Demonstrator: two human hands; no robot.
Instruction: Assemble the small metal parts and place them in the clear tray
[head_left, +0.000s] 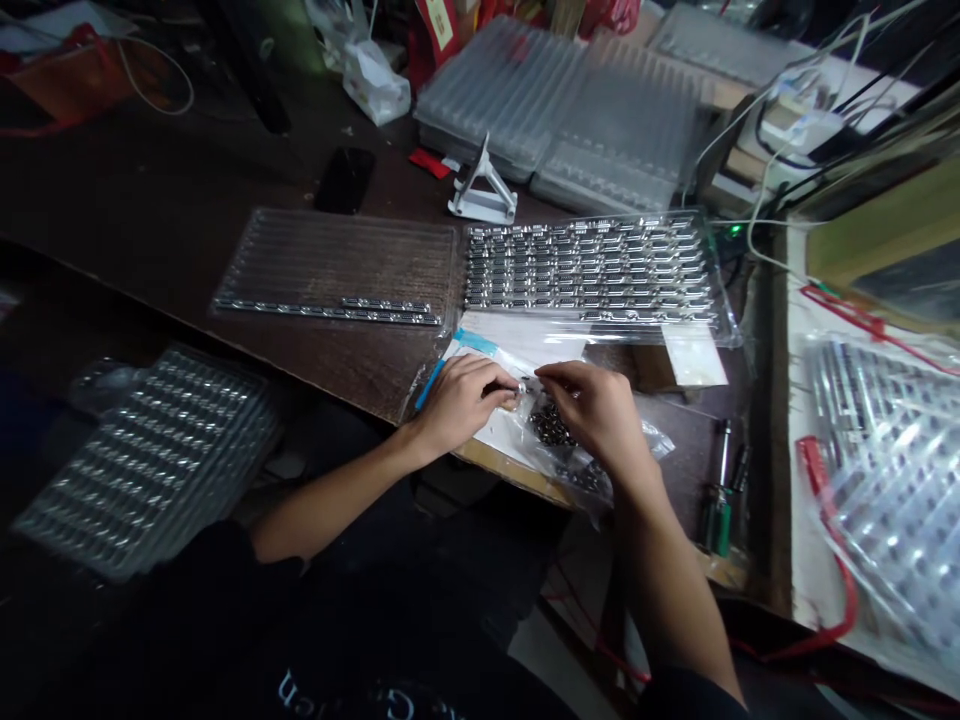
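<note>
Two bare hands work close together on the near side of the full tray (589, 265), which I take as my landmark. My left hand (461, 398) is nearly closed, palm down, with thumb and forefinger brought together on a small shiny part (522, 387); the part shows at the fingertips, though its shape is too small for me to make out. My right hand (596, 405) faces it, fingers curled inward and forefinger reaching toward the part, a slight gap between the two hands. I cannot tell whether its thumb and finger pinch anything.

Also nearer me than the full tray, a pile of dark metal pieces (551, 425) lies on clear plastic just beside and partly behind my right hand. White paper (499, 432) lies beneath my left hand, between the full tray and the table's near edge.

Left of the full tray, just beside it, is a second tray (337, 260) with one long row and one short row of parts along its near side. Beyond the full tray I see a white stand (484, 190) and stacked clear trays (499, 95); a phone (345, 180) lies farther left. To the full tray's near right, a green-handled screwdriver (722, 520) rests on the table (694, 425).
</note>
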